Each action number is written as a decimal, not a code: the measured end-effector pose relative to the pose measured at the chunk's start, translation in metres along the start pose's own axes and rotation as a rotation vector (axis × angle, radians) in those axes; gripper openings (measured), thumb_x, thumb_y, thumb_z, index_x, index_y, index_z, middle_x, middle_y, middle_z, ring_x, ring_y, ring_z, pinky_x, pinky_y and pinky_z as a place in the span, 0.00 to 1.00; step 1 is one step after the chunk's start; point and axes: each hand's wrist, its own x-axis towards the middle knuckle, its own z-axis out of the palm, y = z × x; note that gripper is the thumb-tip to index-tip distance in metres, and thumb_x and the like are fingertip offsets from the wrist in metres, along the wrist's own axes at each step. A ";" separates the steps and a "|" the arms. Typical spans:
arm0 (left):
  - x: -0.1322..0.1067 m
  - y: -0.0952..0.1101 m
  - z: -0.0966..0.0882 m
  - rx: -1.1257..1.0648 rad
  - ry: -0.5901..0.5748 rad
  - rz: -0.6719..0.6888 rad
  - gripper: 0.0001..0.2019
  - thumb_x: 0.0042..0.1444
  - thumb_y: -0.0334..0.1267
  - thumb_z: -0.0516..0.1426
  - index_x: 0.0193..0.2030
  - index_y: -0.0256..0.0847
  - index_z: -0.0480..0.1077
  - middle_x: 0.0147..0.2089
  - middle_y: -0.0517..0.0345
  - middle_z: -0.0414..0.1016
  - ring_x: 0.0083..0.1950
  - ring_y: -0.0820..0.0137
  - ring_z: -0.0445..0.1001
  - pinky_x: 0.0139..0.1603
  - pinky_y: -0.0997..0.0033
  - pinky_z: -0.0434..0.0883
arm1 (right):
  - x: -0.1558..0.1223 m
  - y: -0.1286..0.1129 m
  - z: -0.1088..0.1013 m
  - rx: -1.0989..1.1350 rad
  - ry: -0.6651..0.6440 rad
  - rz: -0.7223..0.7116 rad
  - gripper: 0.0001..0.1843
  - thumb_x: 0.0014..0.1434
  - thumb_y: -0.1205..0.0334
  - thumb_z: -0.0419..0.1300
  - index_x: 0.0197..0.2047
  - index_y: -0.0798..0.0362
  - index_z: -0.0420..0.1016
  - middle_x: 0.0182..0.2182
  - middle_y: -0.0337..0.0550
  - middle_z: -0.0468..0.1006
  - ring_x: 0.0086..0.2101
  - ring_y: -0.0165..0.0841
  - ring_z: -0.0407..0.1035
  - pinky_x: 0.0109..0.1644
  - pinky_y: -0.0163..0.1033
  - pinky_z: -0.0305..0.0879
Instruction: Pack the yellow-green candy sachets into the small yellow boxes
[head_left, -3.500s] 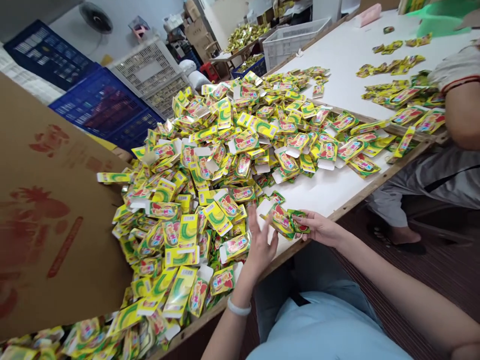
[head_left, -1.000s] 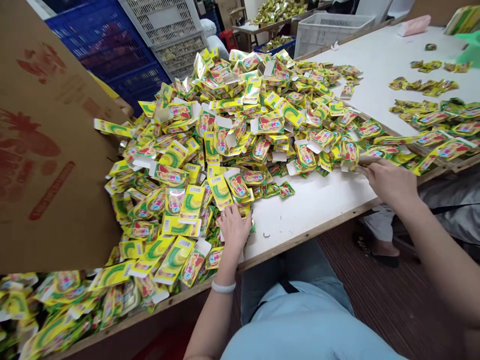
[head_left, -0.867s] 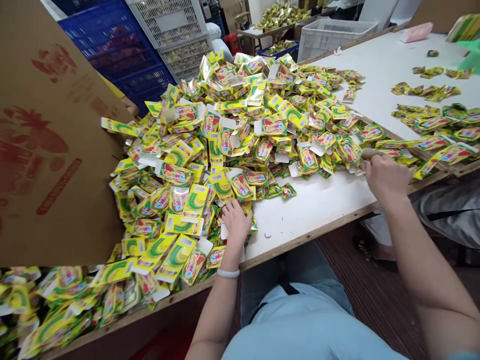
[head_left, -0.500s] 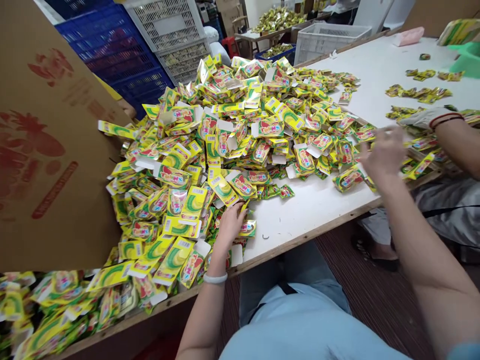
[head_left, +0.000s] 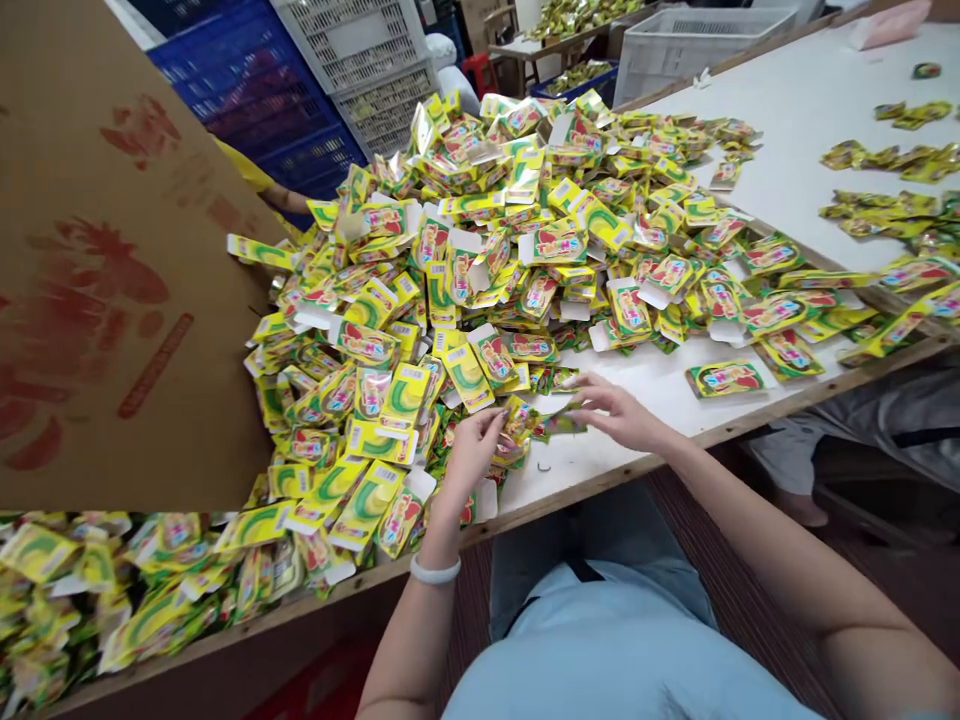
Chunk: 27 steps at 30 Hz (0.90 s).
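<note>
Fingers (head_left: 491,424) of my left hand (head_left: 472,455) pinch a yellow pack (head_left: 519,420) at the front of the pile (head_left: 555,245). My right hand (head_left: 626,415) has come back beside it, loosely bent (whether it grips the blurred green piece (head_left: 568,424), I cannot tell). One carton (head_left: 726,379) now lies free on the white table (head_left: 652,375), so both hands work around the pack.
</note>
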 end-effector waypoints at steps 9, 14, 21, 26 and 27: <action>-0.026 0.030 0.025 -0.217 -0.361 0.140 0.22 0.59 0.48 0.60 0.56 0.41 0.64 0.52 0.48 0.77 0.40 0.66 0.79 0.37 0.70 0.74 | -0.006 -0.031 0.010 0.376 -0.077 0.155 0.14 0.59 0.51 0.63 0.35 0.53 0.68 0.25 0.34 0.71 0.23 0.26 0.64 0.26 0.31 0.60; -0.041 0.023 0.034 -0.076 -0.268 0.175 0.21 0.61 0.40 0.58 0.58 0.42 0.55 0.48 0.50 0.78 0.41 0.65 0.78 0.43 0.66 0.72 | -0.019 -0.031 0.016 0.663 -0.319 0.246 0.27 0.55 0.49 0.67 0.53 0.51 0.67 0.40 0.43 0.80 0.35 0.33 0.76 0.35 0.39 0.76; -0.053 0.008 0.005 0.369 0.137 0.026 0.19 0.63 0.49 0.57 0.55 0.40 0.63 0.41 0.51 0.75 0.44 0.59 0.77 0.45 0.61 0.71 | -0.028 -0.014 0.011 0.714 -0.154 0.344 0.20 0.55 0.47 0.68 0.38 0.57 0.74 0.33 0.43 0.80 0.25 0.31 0.77 0.22 0.32 0.71; -0.037 -0.015 -0.018 0.800 0.321 -0.093 0.16 0.60 0.48 0.59 0.43 0.36 0.74 0.48 0.41 0.70 0.56 0.47 0.69 0.54 0.51 0.68 | -0.026 0.001 0.028 0.963 -0.250 0.534 0.26 0.46 0.47 0.75 0.38 0.57 0.74 0.31 0.42 0.81 0.22 0.31 0.77 0.23 0.32 0.74; -0.034 -0.018 -0.017 0.780 0.286 -0.079 0.13 0.59 0.47 0.60 0.40 0.37 0.75 0.47 0.43 0.70 0.55 0.48 0.69 0.55 0.50 0.68 | -0.025 0.002 0.036 1.002 -0.292 0.560 0.26 0.44 0.47 0.76 0.38 0.57 0.74 0.31 0.41 0.81 0.22 0.31 0.77 0.24 0.32 0.75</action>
